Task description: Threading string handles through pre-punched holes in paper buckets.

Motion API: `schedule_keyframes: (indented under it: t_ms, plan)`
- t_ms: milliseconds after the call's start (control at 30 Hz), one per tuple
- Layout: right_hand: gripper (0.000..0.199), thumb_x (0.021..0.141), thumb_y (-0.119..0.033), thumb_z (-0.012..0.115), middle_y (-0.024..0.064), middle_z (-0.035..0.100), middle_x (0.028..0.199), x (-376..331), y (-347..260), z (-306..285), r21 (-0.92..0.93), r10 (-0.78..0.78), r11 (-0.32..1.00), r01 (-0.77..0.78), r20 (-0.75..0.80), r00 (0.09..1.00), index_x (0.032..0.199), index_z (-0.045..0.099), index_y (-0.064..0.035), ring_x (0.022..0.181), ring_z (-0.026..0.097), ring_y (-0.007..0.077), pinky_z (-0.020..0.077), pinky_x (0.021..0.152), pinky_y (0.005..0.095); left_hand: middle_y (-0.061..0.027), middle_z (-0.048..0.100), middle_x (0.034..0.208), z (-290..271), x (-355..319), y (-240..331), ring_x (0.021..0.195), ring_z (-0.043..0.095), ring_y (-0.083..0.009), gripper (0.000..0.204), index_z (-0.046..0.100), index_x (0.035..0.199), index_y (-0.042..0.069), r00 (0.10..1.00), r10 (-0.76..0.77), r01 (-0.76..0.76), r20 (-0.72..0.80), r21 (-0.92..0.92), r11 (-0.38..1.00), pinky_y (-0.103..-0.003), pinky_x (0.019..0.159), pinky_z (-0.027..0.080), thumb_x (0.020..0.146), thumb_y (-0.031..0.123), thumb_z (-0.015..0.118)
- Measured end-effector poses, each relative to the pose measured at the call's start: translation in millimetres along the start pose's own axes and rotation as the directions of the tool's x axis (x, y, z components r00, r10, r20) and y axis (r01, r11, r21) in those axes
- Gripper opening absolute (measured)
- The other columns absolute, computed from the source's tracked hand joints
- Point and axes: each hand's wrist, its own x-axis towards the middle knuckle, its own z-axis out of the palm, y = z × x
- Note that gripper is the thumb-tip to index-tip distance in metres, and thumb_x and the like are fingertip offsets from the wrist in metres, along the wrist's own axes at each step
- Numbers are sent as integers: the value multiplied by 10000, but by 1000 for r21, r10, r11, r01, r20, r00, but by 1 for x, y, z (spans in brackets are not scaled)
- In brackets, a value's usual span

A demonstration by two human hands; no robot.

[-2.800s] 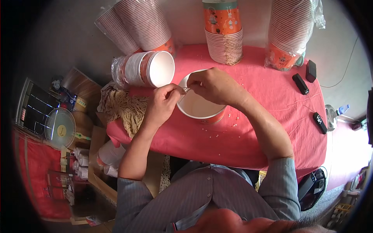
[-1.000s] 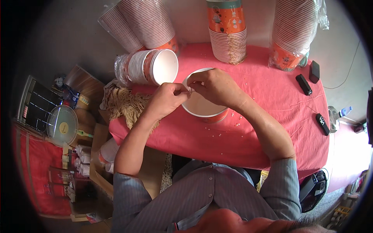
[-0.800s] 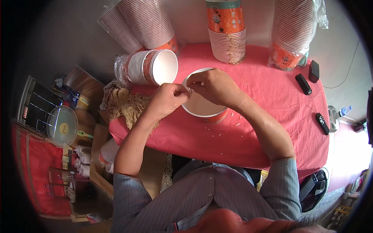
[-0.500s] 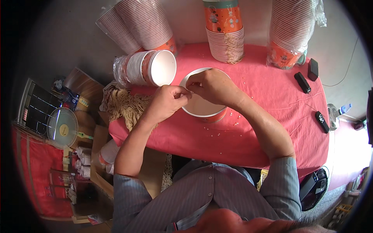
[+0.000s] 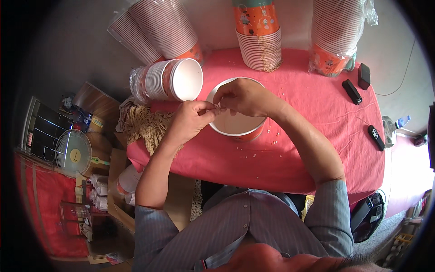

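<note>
In front of me a wide paper bucket [image 5: 235, 134] stands upright on the red tablecloth, its white inside facing up. Over its left rim my left hand [image 5: 195, 119] pinches with thumb and forefinger. My right hand [image 5: 242, 96] hangs above the bucket's opening, fingers curled together and almost meeting the left fingertips. Whatever lies between the fingertips is too small to make out. Beside my left wrist lies a bundle of tan string [image 5: 147, 129]. Left of the bucket, a stack of white paper buckets [image 5: 188, 79] rests on its side, partly in clear plastic.
Tall bucket stacks stand at the back left [image 5: 165, 29], back centre [image 5: 260, 50] and back right [image 5: 337, 34]. Small white bits [image 5: 269, 136] are scattered by the bucket. Dark devices [image 5: 352, 92] lie along the right edge. A fan [image 5: 73, 153] and cardboard box [image 5: 120, 181] are at left.
The view has shifted slightly. My hands stay over the bucket with fingertips close together; the right fingers have turned a little and moved nearer the left ones.
</note>
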Motion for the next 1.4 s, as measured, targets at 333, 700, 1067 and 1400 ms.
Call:
schedule_keyframes:
  t_ms: [333, 700, 1067, 1400]
  plan:
    - [336, 919, -40, 709, 89, 789, 962, 0, 3, 2, -39, -18, 999, 18, -13, 1000, 1251, 750, -1, 815, 722, 141, 584, 774, 335, -61, 796, 883, 2, -1, 6, 819, 674, -65, 204, 807, 1122, -60, 1000, 7, -4, -29, 85, 996, -289, 740, 554, 1002, 87, 733]
    - [244, 870, -64, 749, 98, 790, 950, -1, 0, 3, -119, -51, 992, 43, -73, 996, 1106, 774, -10, 883, 734, 180, 579, 828, 348, -168, 706, 718, 6, -6, 29, 636, 603, -75, 215, 793, 1054, -40, 998, 3, 15, -68, 277, 961, -337, 593, 490, 961, 148, 747]
    - [258, 846, -87, 728, 103, 772, 864, 3, 10, -2, 14, 47, 999, -47, -46, 998, 1090, 772, -16, 777, 754, 198, 585, 719, 361, -99, 804, 905, 4, -11, 16, 800, 676, -70, 219, 774, 1169, -63, 997, 76, -71, -32, 117, 991, -301, 730, 559, 1032, 98, 719]
    - [198, 895, -59, 718, 60, 753, 880, -2, -1, -2, -35, 56, 998, -57, -30, 998, 1084, 736, -1, 706, 692, 117, 561, 660, 303, -24, 804, 1018, 7, -10, -12, 904, 693, -80, 214, 783, 1202, -57, 993, 96, -110, -68, -233, 966, -273, 820, 560, 1066, 96, 724]
